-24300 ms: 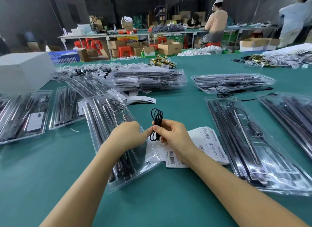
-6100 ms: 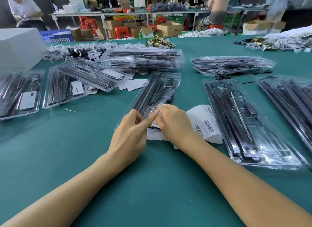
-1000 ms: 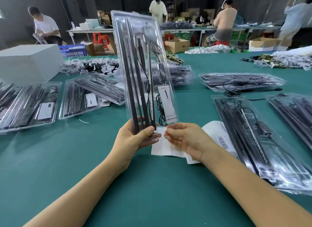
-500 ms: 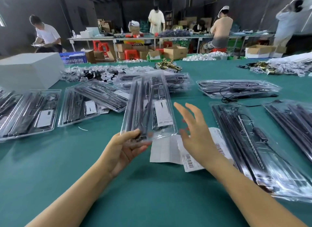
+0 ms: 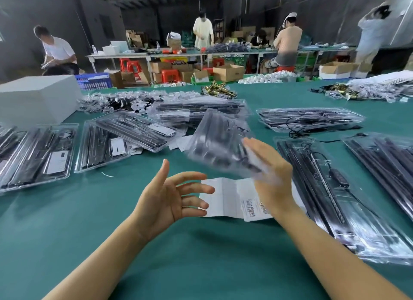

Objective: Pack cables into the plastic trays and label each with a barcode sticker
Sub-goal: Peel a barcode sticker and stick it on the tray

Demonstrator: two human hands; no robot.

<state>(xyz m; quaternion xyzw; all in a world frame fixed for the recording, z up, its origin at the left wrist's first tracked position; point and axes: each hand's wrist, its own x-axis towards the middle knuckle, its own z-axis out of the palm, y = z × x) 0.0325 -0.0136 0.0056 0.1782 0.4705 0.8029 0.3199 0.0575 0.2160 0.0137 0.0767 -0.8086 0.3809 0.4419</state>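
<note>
Hovering blurred above the green table (image 5: 67, 221), a packed plastic tray (image 5: 220, 143) lies just beyond both hands, long axis pointing away; the right hand (image 5: 271, 176), fingers straight, touches its near end, while the left hand (image 5: 169, 198) is spread and holds nothing

A: Trays (image 5: 220, 141) are looking like clear glossy plastic, glaring. Cables (image 5: 299, 130) are showing matt black.

B: Table (image 5: 178, 255) is reading as matt green cloth. Sticker sheet (image 5: 228, 197) is looking like white paper, box (image 5: 35, 96) smooth white.
</note>
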